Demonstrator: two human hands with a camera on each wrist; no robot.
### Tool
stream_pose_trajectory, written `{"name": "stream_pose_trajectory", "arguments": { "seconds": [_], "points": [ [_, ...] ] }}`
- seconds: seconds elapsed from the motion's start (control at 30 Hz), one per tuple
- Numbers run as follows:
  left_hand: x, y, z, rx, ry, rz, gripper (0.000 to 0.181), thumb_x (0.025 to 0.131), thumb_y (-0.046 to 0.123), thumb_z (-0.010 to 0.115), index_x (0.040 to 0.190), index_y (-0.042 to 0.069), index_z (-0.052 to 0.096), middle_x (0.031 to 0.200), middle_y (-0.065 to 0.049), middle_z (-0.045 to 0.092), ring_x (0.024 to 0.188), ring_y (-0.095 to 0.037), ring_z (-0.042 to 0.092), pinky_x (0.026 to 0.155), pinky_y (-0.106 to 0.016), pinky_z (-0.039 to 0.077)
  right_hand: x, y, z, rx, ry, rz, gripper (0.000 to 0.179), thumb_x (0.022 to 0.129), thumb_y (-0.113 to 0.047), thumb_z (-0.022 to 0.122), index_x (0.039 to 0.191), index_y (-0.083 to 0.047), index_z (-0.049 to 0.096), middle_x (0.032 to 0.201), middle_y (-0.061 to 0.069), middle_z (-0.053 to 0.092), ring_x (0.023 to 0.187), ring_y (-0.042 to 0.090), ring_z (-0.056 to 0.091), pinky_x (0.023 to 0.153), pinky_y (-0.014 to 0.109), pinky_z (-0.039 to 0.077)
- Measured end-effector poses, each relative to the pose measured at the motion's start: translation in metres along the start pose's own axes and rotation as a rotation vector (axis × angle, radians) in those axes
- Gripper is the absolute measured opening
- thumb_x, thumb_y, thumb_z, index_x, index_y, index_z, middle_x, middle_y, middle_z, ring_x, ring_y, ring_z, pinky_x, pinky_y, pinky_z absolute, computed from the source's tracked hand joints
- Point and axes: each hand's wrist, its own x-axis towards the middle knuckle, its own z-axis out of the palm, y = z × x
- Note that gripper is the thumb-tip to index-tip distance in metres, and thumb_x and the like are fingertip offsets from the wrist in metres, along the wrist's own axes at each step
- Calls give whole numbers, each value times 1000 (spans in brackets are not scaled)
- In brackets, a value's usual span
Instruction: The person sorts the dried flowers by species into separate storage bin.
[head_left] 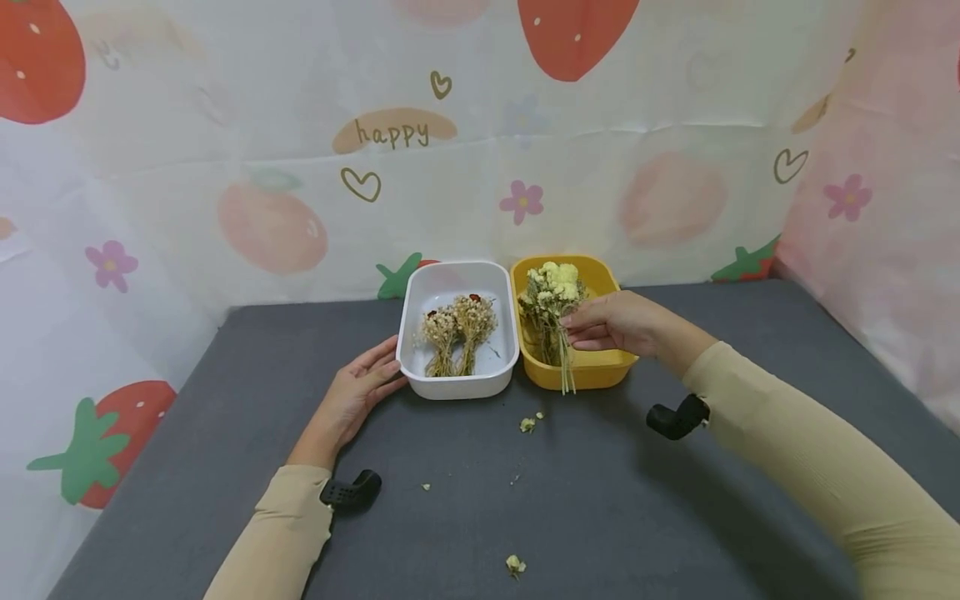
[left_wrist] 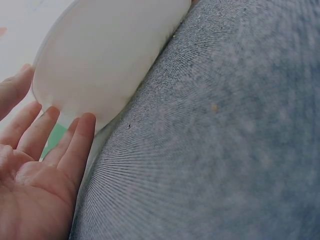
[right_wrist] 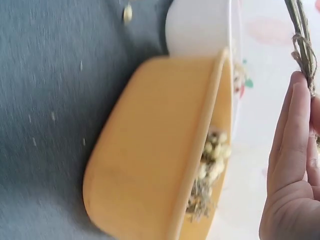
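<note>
My right hand (head_left: 611, 323) pinches the tied stems of a dried bouquet (head_left: 553, 292) with pale yellow flowers, held over the left part of a yellow basin (head_left: 611, 377). Twine (right_wrist: 303, 52) wraps the stems in the right wrist view. More dried flowers (right_wrist: 212, 157) lie inside that basin. My left hand (head_left: 356, 398) rests with extended fingers against the near left side of a white basin (head_left: 457, 388); the left wrist view shows its fingertips (left_wrist: 86, 120) at the wall. Two small dried bunches (head_left: 457, 337) with beige and dark red flowers lie in the white basin.
Both basins stand side by side on a dark grey cloth (head_left: 450, 517), near the printed backdrop (head_left: 450, 208). Fallen flower heads (head_left: 528, 425) and small crumbs lie in front of them. Another flower head (head_left: 515, 566) lies closer to the front.
</note>
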Motion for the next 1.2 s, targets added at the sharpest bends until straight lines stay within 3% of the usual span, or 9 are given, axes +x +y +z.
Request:
{"name": "stream_pose_trajectory", "arguments": {
  "seconds": [0.2, 0.43, 0.73, 0.97, 1.2],
  "points": [
    [1, 1, 0, -2, 0, 7, 59, 104, 13, 53, 157, 5, 29, 162, -13, 31, 149, -27, 32, 104, -25, 53, 11, -6, -9, -23, 36, -9, 13, 100, -11, 61, 109, -3, 64, 85, -3, 70, 78, 8, 71, 86, 25, 62],
    [0, -2, -3, 2, -1, 17, 59, 104, 13, 54, 157, 4, 29, 162, -13, 32, 148, -23, 35, 105, -26, 53, 22, -7, -15, -12, 69, -36, 12, 99, -11, 62, 108, -4, 65, 86, -3, 70, 78, 8, 71, 83, 24, 62],
    [-3, -4, -2, -12, 0, 15, 59, 103, 13, 55, 156, 3, 30, 162, -13, 32, 132, -3, 50, 105, -26, 53, 38, 2, -20, 4, 92, -50, 21, 101, -10, 58, 119, 0, 62, 85, -2, 71, 77, 8, 71, 79, 21, 62],
    [0, -3, 0, -8, -2, 2, 59, 103, 13, 55, 156, 4, 30, 162, -13, 32, 147, -23, 37, 105, -26, 53, 52, 14, -19, -32, 131, -2, 12, 98, -11, 64, 106, -3, 69, 83, 0, 71, 76, 10, 71, 85, 27, 63],
    [7, 0, 1, -16, -1, 6, 58, 103, 11, 54, 156, 5, 31, 161, -12, 33, 148, -25, 35, 105, -27, 53, 56, 20, -15, -102, 140, 12, 33, 98, -9, 63, 125, 9, 62, 82, 1, 73, 76, 10, 73, 89, 32, 62]
  ]
}}
